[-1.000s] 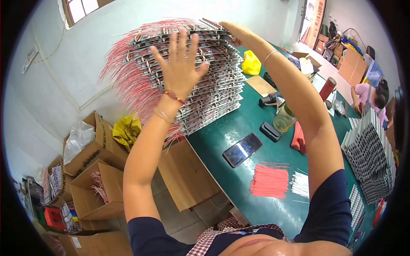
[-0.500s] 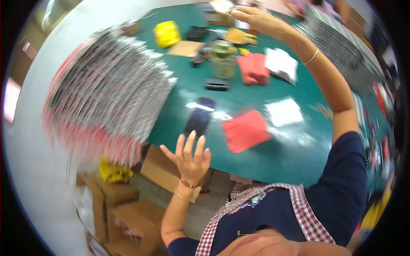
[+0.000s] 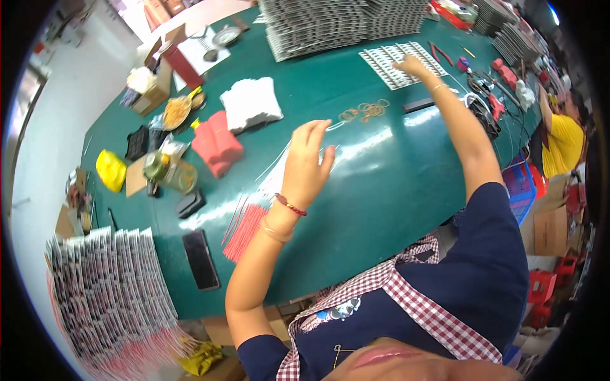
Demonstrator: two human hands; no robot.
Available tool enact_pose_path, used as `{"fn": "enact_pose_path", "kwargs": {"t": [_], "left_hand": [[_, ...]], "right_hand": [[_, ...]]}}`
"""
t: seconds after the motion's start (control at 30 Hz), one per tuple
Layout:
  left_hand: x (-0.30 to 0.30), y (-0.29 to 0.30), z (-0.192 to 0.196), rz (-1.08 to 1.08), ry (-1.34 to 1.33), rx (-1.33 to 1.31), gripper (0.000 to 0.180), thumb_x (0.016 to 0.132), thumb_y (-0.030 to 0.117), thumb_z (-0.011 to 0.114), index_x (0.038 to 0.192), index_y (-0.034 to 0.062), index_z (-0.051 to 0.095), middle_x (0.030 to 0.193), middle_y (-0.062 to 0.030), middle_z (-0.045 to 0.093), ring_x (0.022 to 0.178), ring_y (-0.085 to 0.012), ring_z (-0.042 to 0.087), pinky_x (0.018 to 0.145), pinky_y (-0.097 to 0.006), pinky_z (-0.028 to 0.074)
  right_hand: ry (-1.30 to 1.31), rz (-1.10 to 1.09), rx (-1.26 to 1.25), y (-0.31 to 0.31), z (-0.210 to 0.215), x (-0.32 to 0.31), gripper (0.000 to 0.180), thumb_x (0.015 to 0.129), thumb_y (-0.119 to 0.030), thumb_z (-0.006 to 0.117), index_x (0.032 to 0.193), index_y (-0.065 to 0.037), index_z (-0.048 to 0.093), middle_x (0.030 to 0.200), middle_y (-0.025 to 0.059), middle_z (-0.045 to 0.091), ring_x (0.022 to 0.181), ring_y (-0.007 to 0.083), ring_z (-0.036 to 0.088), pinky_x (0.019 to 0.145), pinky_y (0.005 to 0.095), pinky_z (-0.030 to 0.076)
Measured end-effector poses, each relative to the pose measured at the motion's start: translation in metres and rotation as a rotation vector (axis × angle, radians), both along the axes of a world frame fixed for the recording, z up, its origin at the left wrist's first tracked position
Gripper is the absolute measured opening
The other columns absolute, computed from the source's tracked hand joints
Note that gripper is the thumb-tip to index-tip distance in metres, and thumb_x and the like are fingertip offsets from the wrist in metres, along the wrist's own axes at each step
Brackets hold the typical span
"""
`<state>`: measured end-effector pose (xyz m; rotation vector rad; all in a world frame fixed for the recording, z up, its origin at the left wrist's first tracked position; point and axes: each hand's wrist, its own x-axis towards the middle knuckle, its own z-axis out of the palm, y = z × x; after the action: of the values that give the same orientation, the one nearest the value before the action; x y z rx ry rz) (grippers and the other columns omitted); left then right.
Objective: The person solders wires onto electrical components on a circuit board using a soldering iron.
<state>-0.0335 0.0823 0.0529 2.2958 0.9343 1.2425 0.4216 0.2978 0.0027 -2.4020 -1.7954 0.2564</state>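
Note:
My left hand (image 3: 308, 159) hovers open over the green table, its fingers apart and holding nothing. Below it lie a bundle of thin white strips (image 3: 274, 179) and a bundle of thin red strips (image 3: 246, 232), partly hidden by my hand and forearm. My right hand (image 3: 414, 66) reaches far forward onto a flat white board (image 3: 387, 71) with rows of small dark marks. Its fingers are bent together at the board; whether something is pinched in them cannot be seen. Rubber bands (image 3: 365, 111) lie between my hands.
Grey board stacks (image 3: 318, 28) stand at the back. At left are a phone (image 3: 201, 259), a tall stack of sheets (image 3: 111, 292), a green-lidded bottle (image 3: 171, 173), red bundles (image 3: 217, 143) and a white bundle (image 3: 252, 103). Pliers (image 3: 441, 54) and cables lie right. A person in yellow (image 3: 564, 143) is beyond.
The view has swung to the right. My left hand has moved from beside the phone to above the white strips. My raised right hand has come to the marked board.

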Motion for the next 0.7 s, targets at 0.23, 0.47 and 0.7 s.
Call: {"fn": "enact_pose_path", "kwargs": {"t": [0.23, 0.47, 0.7], "left_hand": [[0.031, -0.003, -0.014, -0.05, 0.109, -0.051, 0.045, 0.077, 0.0, 0.063, 0.121, 0.0025, 0.054, 0.12, -0.0157, 0.054, 0.114, -0.0329, 0.051, 0.096, -0.039, 0.043], [0.059, 0.019, -0.013, 0.005, 0.002, -0.247, 0.038, 0.084, 0.003, 0.058, 0.122, 0.0021, 0.056, 0.113, -0.0135, 0.062, 0.105, -0.0252, 0.059, 0.091, -0.033, 0.045], [0.238, 0.146, -0.077, -0.024, -0.537, -0.909, 0.051, 0.085, 0.015, 0.063, 0.131, -0.0012, 0.047, 0.128, -0.0129, 0.053, 0.112, -0.022, 0.053, 0.09, -0.032, 0.044]], "right_hand": [[-0.129, 0.199, -0.104, 0.01, -0.017, -0.072, 0.056, 0.063, -0.046, 0.078, 0.092, 0.001, 0.07, 0.096, 0.0214, 0.069, 0.094, 0.033, 0.066, 0.085, 0.0384, 0.052], [-0.102, 0.205, -0.069, 0.022, -0.01, -0.069, 0.045, 0.063, -0.035, 0.074, 0.093, -0.001, 0.071, 0.1, 0.0203, 0.068, 0.094, 0.0326, 0.066, 0.083, 0.0385, 0.053], [0.02, 0.087, 0.085, 0.008, -0.028, -0.038, 0.044, 0.066, -0.035, 0.069, 0.092, 0.001, 0.071, 0.099, 0.0237, 0.067, 0.094, 0.0347, 0.066, 0.086, 0.0406, 0.052]]}}
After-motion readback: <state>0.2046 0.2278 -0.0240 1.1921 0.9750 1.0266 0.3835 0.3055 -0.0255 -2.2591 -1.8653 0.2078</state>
